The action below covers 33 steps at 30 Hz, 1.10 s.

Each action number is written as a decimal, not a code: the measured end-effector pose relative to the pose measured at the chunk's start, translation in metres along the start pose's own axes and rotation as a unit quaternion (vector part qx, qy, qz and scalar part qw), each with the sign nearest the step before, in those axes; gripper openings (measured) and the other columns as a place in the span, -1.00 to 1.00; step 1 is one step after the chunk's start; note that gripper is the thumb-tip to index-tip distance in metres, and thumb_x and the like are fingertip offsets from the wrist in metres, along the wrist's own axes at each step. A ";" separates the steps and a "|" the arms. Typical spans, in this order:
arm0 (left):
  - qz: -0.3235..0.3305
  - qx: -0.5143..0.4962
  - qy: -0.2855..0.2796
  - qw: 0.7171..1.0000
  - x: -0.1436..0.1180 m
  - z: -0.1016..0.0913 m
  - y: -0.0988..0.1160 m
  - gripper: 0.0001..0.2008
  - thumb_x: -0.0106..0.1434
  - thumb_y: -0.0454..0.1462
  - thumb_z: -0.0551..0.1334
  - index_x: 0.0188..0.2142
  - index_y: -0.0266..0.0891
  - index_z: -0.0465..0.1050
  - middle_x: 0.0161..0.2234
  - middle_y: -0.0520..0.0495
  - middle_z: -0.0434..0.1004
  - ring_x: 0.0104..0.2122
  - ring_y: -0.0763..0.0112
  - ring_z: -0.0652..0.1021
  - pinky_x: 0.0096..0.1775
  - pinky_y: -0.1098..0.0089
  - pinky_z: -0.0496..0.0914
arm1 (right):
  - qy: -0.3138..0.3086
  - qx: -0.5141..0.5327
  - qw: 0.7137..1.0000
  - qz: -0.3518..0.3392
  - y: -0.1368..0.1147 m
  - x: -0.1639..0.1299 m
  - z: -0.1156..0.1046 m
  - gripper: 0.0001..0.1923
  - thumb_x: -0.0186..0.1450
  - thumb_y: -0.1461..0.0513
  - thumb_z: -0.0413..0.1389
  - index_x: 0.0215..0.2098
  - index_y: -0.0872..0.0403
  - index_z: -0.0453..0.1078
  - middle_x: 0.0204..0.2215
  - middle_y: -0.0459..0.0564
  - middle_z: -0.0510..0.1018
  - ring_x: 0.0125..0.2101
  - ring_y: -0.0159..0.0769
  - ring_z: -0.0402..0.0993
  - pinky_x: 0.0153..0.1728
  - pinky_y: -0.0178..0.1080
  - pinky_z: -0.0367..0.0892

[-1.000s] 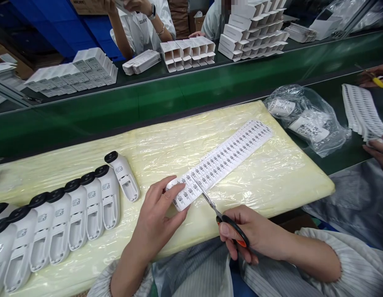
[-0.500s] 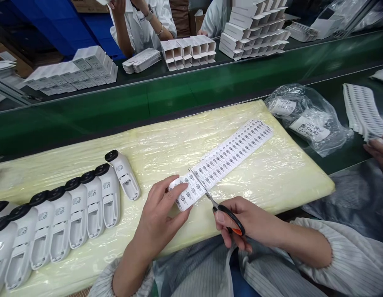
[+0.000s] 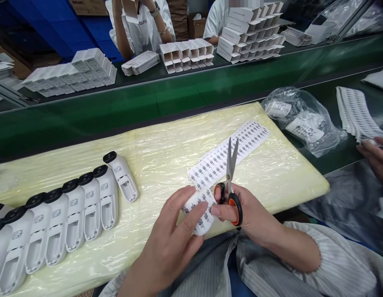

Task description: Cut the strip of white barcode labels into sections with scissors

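Left hand [image 3: 175, 239] pinches cut label strip [image 3: 200, 210], apparently touching right hand [image 3: 240, 210] w/ scissors [image 3: 230, 181].

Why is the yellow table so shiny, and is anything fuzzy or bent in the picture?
Head view: overhead light glares off the crinkled plastic wrap on the yellow pad. The left hand, cut label piece and scissors in the right hand look sharp. The green belt bows from the wide lens. A face at the top is blurred out.
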<state>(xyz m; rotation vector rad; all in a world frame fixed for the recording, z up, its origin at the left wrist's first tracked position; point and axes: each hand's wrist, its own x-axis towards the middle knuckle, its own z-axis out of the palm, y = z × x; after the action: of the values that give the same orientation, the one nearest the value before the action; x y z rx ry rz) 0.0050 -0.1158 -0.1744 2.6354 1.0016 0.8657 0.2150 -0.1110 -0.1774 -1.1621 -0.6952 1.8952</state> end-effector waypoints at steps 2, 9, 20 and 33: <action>-0.011 0.000 0.016 1.000 -0.002 0.002 -0.005 -0.55 0.30 -0.51 0.19 0.17 -0.28 0.29 0.23 -0.28 0.24 0.26 0.23 0.31 0.26 0.24 0.31 | 0.017 -0.010 1.000 -0.017 -0.005 0.000 -0.005 -0.47 -0.11 0.12 0.52 -0.40 0.09 0.30 -0.55 -0.23 0.34 -0.52 -0.49 0.21 -0.48 -0.38 0.14; -0.146 -0.119 0.075 0.979 -0.011 -0.014 -0.036 -0.61 0.32 -0.36 0.24 0.11 -0.10 0.31 0.16 -0.20 0.36 0.20 0.23 0.44 -0.01 0.36 0.57 | 0.105 -0.074 0.981 -0.143 -0.062 0.006 -0.057 -0.55 -0.06 0.14 0.48 -0.38 0.08 0.35 -0.57 -0.21 0.37 -0.59 -0.49 0.26 -0.53 -0.38 0.20; -0.092 0.021 0.029 0.995 -0.002 -0.015 -0.058 -0.61 0.38 -0.15 0.20 0.18 -0.02 0.34 0.06 -0.14 0.41 0.02 0.23 0.55 -0.25 0.46 0.60 | 0.282 -0.126 0.932 -0.191 -0.125 0.042 -0.146 -0.54 -0.19 0.23 0.44 -0.42 0.08 0.33 -0.58 -0.19 0.36 -0.58 -0.48 0.25 -0.64 -0.43 0.13; -0.107 0.049 0.054 0.992 0.005 -0.008 -0.061 -0.61 0.36 -0.08 0.21 0.12 -0.09 0.34 -0.06 -0.16 0.53 -0.10 0.15 0.60 -0.30 0.31 0.59 | 0.400 -0.314 0.846 -0.161 -0.129 0.085 -0.174 -0.65 0.00 0.11 0.38 -0.43 0.08 0.34 -0.62 -0.16 0.38 -0.61 -0.42 0.21 -0.59 -0.31 0.08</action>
<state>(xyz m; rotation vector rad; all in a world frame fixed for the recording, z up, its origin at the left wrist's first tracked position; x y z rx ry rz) -0.0300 -0.0664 -0.1882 2.5200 1.3589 0.9391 0.3926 0.0377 -0.1922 -1.9209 -0.9576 0.7507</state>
